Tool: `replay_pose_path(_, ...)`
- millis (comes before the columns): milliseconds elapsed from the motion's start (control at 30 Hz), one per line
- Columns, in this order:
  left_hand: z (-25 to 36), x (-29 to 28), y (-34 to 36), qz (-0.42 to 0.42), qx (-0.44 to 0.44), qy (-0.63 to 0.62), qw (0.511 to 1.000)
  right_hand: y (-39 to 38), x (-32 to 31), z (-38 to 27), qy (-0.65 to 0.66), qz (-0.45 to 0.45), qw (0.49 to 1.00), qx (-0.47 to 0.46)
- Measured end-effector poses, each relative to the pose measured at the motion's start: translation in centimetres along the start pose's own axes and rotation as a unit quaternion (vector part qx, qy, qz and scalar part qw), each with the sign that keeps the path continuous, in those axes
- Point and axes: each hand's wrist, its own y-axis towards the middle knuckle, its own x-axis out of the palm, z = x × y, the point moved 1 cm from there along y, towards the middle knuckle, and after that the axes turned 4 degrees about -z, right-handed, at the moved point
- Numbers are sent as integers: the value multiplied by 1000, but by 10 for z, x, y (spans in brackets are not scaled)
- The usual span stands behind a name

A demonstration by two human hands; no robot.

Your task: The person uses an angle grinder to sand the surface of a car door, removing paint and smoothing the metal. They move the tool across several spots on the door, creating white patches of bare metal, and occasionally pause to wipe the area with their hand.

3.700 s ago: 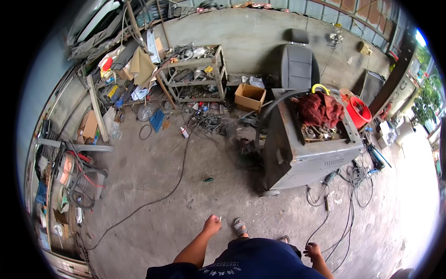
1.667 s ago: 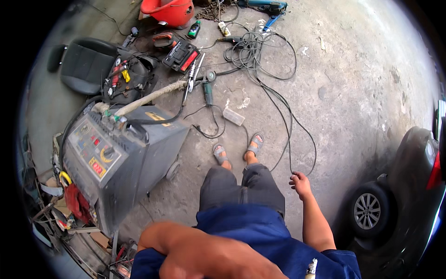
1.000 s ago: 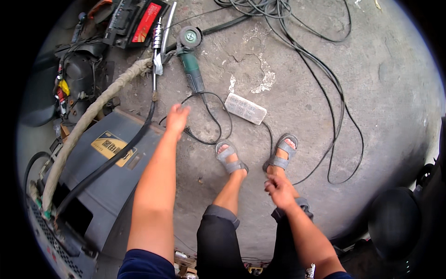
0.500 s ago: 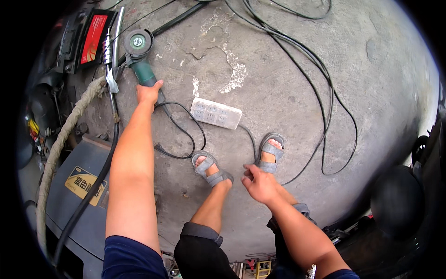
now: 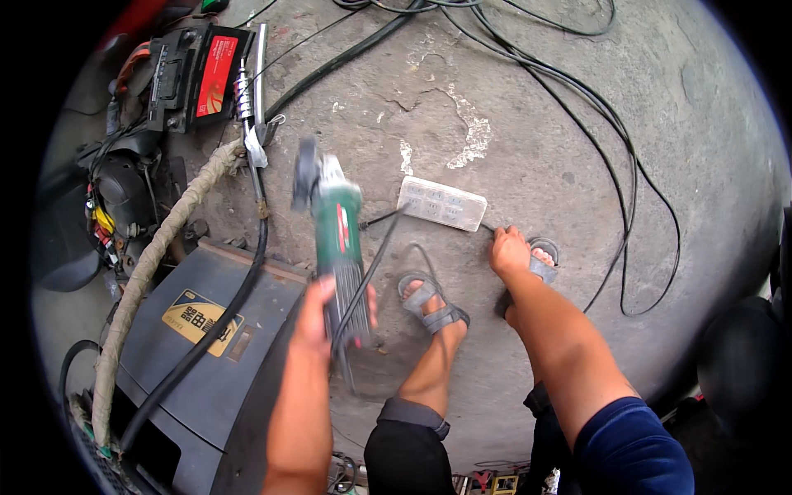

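Note:
My left hand (image 5: 318, 318) is wrapped round the rear body of a green and black angle grinder (image 5: 338, 227), which is raised and blurred by motion. The grinder's disc (image 5: 306, 175) is turned edge-on at the top. Its black cord (image 5: 373, 276) loops up toward a whitish power strip (image 5: 443, 204) lying on the floor; whether it is plugged in, I cannot tell. At the strip's right end my right hand (image 5: 510, 252) is closed on the strip's dark cord, beside my right sandal (image 5: 544, 256). The fingertips are partly hidden.
Long black cables (image 5: 615, 124) curve over the concrete floor at the right. On the left are a car battery (image 5: 216, 76) with a red label, a cloth-wrapped hose (image 5: 169, 223) and a grey machine case (image 5: 272, 363). My left sandal (image 5: 429, 301) stands below the strip.
My left hand has lifted the grinder off the floor toward me and turned its disc edge-on. My right hand has moved forward to the strip's cord and closed. The whole view has shifted.

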Motion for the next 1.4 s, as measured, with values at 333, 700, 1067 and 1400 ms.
replay_pose_path(333, -96, 12, -193, -83, -113, -239, 961, 11, 25, 38, 1, 7, 1000, -26)
replay_pose_path(700, -62, 10, -303, -118, -96, -182, 971, -142, -60, 13, 210, 90, 971, -75)
replay_pose_path(1067, -34, 63, -361, -237, -52, -228, 943, -379, -221, 177, 145, 214, 952, 165)
replay_pose_path(1400, 27, 149, -384, -244, 5, -221, 944, -628, -268, 297, 257, 296, 862, 322)
